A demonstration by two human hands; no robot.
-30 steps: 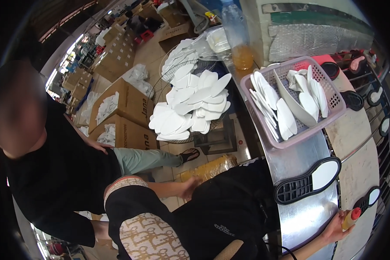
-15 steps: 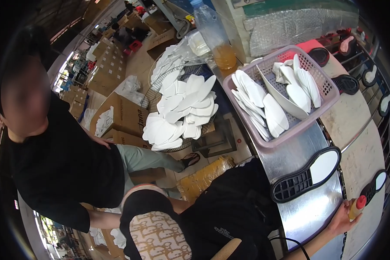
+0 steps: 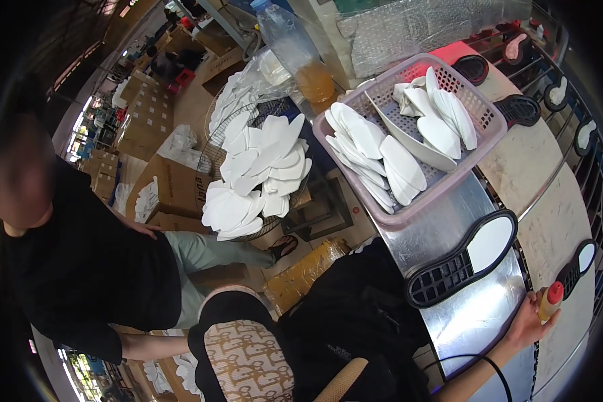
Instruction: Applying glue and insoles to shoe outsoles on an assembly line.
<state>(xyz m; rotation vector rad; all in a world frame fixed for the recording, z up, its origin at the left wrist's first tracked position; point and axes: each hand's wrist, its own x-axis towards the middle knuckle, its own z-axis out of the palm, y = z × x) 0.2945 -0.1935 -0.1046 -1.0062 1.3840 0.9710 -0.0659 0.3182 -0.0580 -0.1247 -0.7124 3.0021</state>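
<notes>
The right hand (image 3: pixel 526 323) grips a small bottle (image 3: pixel 550 301) at the near right of the metal bench (image 3: pixel 476 315), beside a black shoe sole (image 3: pixel 462 258). The left hand is out of sight, and the bottle's lower part is hidden by fingers.

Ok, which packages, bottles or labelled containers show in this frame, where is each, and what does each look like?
Cardboard boxes: brown, stacked on the floor at the left, dark print.
Plastic bottle: clear, top centre, beside the basket, orange liquid low inside.
Squeeze bottle: small, orange with red cap, held in right hand at the table edge.
Basket: pink plastic, holds white insoles.
</notes>
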